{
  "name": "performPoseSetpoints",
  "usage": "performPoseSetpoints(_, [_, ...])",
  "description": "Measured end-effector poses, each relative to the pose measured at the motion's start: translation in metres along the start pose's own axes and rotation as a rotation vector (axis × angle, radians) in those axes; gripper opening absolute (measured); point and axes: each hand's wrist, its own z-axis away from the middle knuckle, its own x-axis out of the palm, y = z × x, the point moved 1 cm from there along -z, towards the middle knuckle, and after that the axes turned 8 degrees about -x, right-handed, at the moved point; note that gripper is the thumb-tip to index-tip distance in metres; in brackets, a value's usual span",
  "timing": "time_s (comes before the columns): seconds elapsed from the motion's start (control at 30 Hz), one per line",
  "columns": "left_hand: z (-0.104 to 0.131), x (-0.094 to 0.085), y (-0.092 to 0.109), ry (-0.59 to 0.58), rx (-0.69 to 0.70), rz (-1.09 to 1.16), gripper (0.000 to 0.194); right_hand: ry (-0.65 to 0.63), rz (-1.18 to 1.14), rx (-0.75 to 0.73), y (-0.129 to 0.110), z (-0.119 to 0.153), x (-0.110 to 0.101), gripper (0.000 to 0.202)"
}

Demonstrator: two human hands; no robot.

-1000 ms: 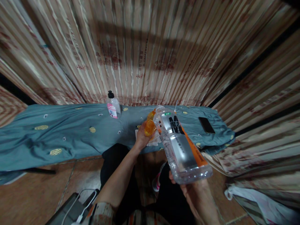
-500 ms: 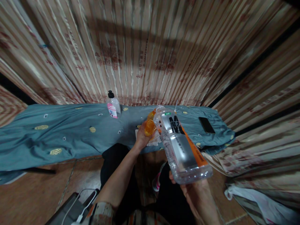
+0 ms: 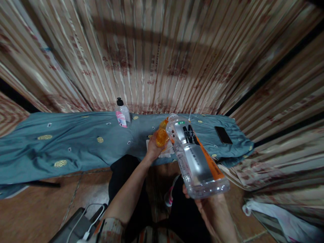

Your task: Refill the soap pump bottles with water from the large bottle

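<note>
A small bottle of orange colour (image 3: 161,135) stands tilted in my left hand (image 3: 153,148), whose fingers are wrapped around it. Over it leans a large clear plastic bottle (image 3: 196,158) with a silver and orange label, its neck down at the small bottle's mouth. My right hand (image 3: 206,206) grips the large bottle from below near its base; most of those fingers are hidden behind it. Whether liquid passes between the two necks I cannot make out. White paper (image 3: 167,152) lies on the cloth beneath my left hand.
A teal patterned cloth (image 3: 83,141) covers the long bench before me. On it are a pump bottle (image 3: 123,116) with a black top and a dark phone (image 3: 223,135). Striped curtains (image 3: 157,57) hang behind. At lower left sits a grey box (image 3: 73,226) with a white cable.
</note>
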Motion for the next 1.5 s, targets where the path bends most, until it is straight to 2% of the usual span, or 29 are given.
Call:
performPoseSetpoints(0.33, [0.0001,-0.0002,-0.0012,0.020,0.017,-0.029,0.060,-0.016,0.019,-0.012,0.0003,-0.0002,0.0012,0.068])
performPoseSetpoints(0.73, [-0.0005,0.0006,-0.0023,0.016,0.001,-0.019,0.060,0.008,0.023,-0.008,0.0006,-0.0012,0.0011,0.061])
performPoseSetpoints(1.1, [-0.0011,0.0012,-0.0064,0.010,-0.016,0.013,0.062,0.002,0.029,-0.007,0.0014,-0.0012,0.0007,0.064])
performPoseSetpoints(1.5, [0.0001,0.0011,-0.0024,0.016,0.002,-0.003,0.060,-0.011,0.007,0.002,-0.0014,0.0014,0.0023,0.070])
